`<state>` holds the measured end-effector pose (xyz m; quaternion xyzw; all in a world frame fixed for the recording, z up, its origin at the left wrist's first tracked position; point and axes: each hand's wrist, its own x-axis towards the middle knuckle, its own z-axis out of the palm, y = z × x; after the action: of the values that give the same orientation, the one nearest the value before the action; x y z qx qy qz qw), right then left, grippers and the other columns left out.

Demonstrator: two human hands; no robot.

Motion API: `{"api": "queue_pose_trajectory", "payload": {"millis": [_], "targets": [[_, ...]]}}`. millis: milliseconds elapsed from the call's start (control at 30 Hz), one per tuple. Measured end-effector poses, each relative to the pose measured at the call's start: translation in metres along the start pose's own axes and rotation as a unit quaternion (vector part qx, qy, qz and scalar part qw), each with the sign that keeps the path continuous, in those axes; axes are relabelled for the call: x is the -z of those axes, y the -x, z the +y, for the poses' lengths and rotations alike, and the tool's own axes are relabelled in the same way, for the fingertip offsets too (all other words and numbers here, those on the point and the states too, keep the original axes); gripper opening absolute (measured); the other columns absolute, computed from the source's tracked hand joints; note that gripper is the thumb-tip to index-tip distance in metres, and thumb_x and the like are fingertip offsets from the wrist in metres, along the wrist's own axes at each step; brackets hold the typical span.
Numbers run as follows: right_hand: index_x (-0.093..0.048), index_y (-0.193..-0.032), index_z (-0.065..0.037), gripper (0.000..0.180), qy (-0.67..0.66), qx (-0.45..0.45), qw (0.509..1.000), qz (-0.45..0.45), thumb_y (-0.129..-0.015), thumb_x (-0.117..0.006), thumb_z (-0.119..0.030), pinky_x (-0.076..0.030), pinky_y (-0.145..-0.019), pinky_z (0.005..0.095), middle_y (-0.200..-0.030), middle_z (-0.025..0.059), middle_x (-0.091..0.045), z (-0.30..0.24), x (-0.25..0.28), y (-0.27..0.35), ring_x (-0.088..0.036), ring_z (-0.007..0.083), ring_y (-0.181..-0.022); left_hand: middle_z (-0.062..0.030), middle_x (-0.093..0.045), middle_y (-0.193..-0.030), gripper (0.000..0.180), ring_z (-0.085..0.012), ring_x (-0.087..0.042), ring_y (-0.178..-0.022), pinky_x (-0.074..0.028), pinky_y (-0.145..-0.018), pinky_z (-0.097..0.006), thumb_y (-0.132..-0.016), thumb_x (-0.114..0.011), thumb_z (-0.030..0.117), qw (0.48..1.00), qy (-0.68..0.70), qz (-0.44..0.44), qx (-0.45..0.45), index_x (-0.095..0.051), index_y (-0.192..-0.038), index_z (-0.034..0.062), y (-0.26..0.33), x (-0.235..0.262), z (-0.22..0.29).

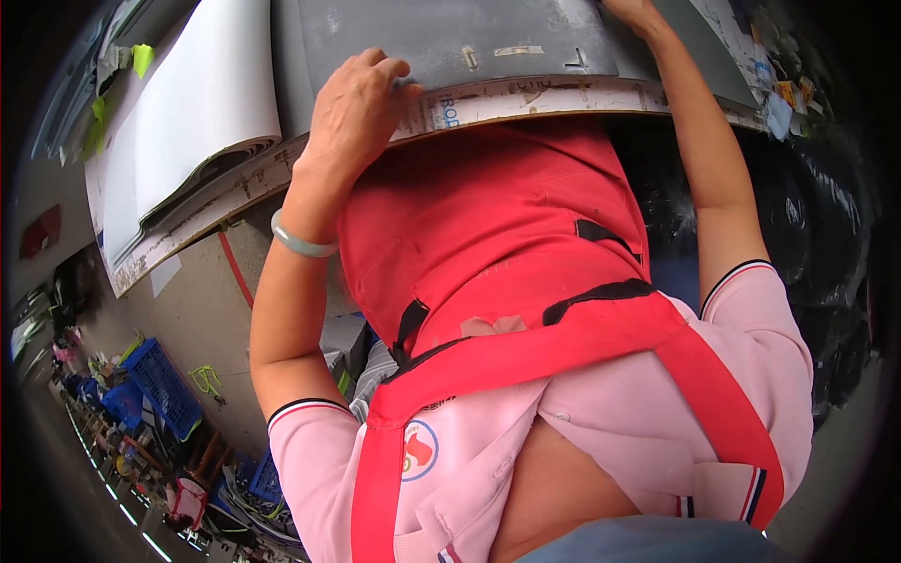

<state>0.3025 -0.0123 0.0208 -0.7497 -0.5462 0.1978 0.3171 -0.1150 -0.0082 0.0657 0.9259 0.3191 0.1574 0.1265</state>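
Note:
A dark grey sheet (422,42) lies on the worktop in front of me, with pale scuffs and small strips of tape near its front edge. My left hand (361,108) is at the near left of this sheet, over the worktop's edge, its fingers bent inward and closed. Whatever may be between those fingers is hidden. At the far right of the sheet is my right hand (635,13), cut off by the top of the picture, so its fingertips do not show. A pale bangle (302,241) circles my left wrist.
To the left, a white sheet (211,94) is folded over on the worktop (554,97). Black plastic bags (826,216) stand at the right, below scraps of tape. Lower left, a blue crate (164,383) and other goods are on the floor; a person (188,502) is farther off.

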Motion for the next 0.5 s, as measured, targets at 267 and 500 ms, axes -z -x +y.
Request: {"api": "queue_pose_trajectory", "payload": {"millis": [267, 500], "targets": [[-0.070, -0.093, 0.000, 0.027, 0.067, -0.015, 0.998, -0.001, -0.094, -0.067, -0.027, -0.048, -0.070, 0.0337, -0.079, 0.0028, -0.066, -0.010, 0.010, 0.009, -0.057, 0.0123, -0.076, -0.0153, -0.066, -0.090, 0.012, -0.0313, -0.066, -0.086, -0.052, -0.079, -0.040, -0.094, -0.062, 0.015, 0.998, 0.014, 0.059, -0.019, -0.066, -0.098, 0.0044, -0.086, -0.077, 0.048], [-0.065, -0.096, 0.000, 0.022, -0.038, -0.069, 0.997, 0.028, -0.097, -0.064, -0.022, -0.052, -0.075, 0.0351, -0.084, 0.0052, -0.068, -0.057, -0.004, 0.047, -0.064, 0.0177, -0.081, -0.0120, -0.058, -0.091, 0.010, -0.0317, -0.059, -0.091, -0.047, -0.082, -0.047, -0.092, -0.061, 0.020, 0.990, -0.015, 0.140, -0.025, -0.061, -0.093, 0.0097, -0.077, -0.088, 0.034]]}}
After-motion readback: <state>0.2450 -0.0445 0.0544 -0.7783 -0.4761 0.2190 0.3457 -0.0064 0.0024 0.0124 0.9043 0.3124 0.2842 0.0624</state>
